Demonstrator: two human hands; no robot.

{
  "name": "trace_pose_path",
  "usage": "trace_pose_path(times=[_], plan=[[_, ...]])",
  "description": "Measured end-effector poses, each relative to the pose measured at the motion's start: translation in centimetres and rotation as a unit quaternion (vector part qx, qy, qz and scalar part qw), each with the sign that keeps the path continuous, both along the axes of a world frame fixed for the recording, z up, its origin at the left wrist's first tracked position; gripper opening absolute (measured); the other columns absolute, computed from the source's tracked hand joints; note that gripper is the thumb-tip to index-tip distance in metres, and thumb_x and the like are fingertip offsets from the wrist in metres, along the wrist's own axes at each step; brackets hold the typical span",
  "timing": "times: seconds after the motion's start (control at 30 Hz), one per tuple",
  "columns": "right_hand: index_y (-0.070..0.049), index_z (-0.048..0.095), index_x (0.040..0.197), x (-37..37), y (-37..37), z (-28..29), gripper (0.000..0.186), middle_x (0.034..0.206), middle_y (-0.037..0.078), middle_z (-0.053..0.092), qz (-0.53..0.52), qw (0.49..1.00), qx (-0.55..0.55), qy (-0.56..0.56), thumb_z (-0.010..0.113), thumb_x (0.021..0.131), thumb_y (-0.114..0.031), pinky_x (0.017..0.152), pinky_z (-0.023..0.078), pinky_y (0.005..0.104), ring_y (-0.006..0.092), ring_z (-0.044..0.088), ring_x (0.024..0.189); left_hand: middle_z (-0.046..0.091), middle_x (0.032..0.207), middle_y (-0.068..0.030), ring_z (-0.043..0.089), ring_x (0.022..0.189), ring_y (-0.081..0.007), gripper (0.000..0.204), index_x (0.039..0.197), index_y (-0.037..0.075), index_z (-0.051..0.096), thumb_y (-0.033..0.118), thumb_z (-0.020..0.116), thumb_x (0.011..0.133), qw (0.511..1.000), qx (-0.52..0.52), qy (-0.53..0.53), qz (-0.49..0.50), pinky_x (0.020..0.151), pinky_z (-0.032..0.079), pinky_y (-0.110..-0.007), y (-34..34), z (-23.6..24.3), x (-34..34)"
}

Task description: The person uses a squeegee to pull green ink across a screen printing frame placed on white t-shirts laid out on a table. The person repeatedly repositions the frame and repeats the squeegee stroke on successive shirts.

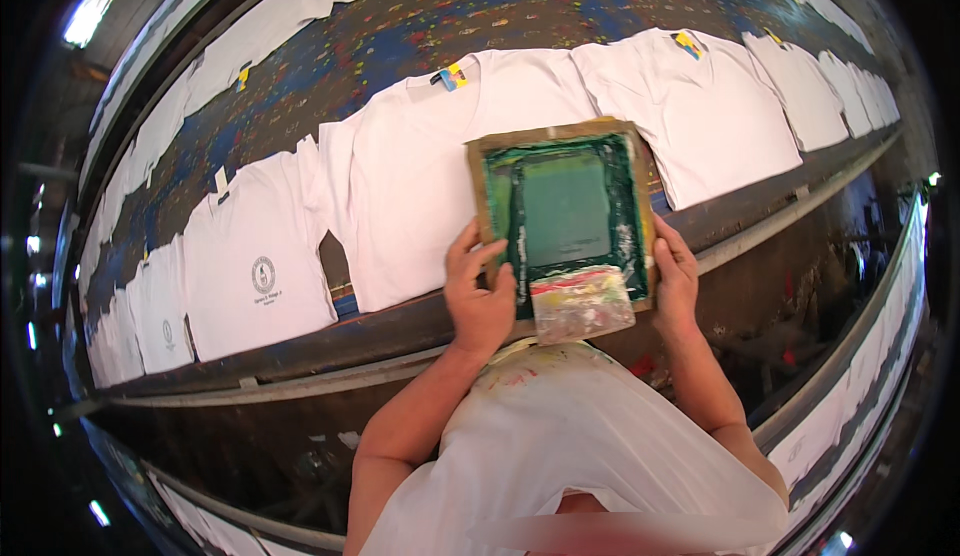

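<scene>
My left hand (478, 294) and my right hand (673, 271) grip the side edges of a wooden-framed printing screen (560, 206) with green mesh and dark, smeared borders. A paint-smeared, pale rectangular piece (582, 304) sits at its lower edge, overhanging toward me. The screen is held over the right part of a plain white t-shirt (390, 191), which lies on the long table edge. To its left lies a white shirt (255, 226) with a dark round emblem. To its right is another white shirt (700, 126) without a visible print.
The long paint-spotted table (500, 6) carries several white shirts along near and far edges. A metal rail (750, 226) runs along its front. Behind me at lower right, another table holds more white shirts (820, 416). My body stands close to the table's front edge.
</scene>
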State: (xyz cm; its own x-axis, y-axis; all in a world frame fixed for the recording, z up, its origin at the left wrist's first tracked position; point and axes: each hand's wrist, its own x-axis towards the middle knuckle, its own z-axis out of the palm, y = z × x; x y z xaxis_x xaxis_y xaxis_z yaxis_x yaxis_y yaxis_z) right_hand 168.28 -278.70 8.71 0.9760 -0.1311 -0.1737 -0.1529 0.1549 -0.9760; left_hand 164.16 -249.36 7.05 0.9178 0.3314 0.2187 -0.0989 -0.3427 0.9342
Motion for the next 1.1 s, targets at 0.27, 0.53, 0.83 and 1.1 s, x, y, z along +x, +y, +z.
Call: trace_pose_path(times=[0.27,0.53,0.83,1.1], plan=[[0.006,0.067,0.153,4.1,-2.0,-2.2,0.039,0.15,0.011,0.068,0.066,0.984,-0.11,-0.12,0.064,0.115,-0.005,0.121,0.047,0.0351,0.0191,0.064,0.136,0.063,0.16,-0.0259,0.062,0.149,-0.0388,0.03,0.115,0.003,0.082,-0.011,0.077,0.089,0.999,-0.027,0.003,0.045,0.122,0.05,-0.046,-1.5,-1.4,2.6],[0.005,0.06,0.162,8.6,1.7,-4.9,0.049,0.156,0.013,0.064,0.116,0.976,-0.113,-0.145,0.065,0.114,-0.004,0.126,0.044,0.0369,0.0215,0.061,0.144,0.064,0.158,-0.0276,0.062,0.15,-0.0395,0.024,0.11,0.001,0.081,-0.012,0.076,0.089,0.996,0.0,-0.044,0.073,0.123,0.049,-0.046,1.8,-3.0,5.8],[0.006,0.064,0.153,9.3,1.1,-4.7,0.041,0.147,0.017,0.07,0.113,0.956,-0.233,-0.139,0.06,0.112,0.002,0.123,0.045,0.0381,0.0267,0.064,0.139,0.061,0.16,-0.0269,0.061,0.151,-0.0364,0.022,0.109,0.0,0.08,-0.013,0.075,0.092,0.995,-0.072,-0.003,0.072,0.12,0.052,-0.043,0.9,-3.4,5.7],[0.005,0.065,0.153,9.3,1.3,-3.9,0.043,0.144,0.018,0.071,0.118,0.949,-0.258,-0.139,0.056,0.111,0.006,0.122,0.046,0.0374,0.0279,0.065,0.136,0.059,0.163,-0.0282,0.064,0.147,-0.035,0.019,0.106,0.0,0.078,-0.014,0.075,0.093,0.991,-0.111,0.018,0.076,0.118,0.054,-0.042,1.0,-4.6,5.8]])
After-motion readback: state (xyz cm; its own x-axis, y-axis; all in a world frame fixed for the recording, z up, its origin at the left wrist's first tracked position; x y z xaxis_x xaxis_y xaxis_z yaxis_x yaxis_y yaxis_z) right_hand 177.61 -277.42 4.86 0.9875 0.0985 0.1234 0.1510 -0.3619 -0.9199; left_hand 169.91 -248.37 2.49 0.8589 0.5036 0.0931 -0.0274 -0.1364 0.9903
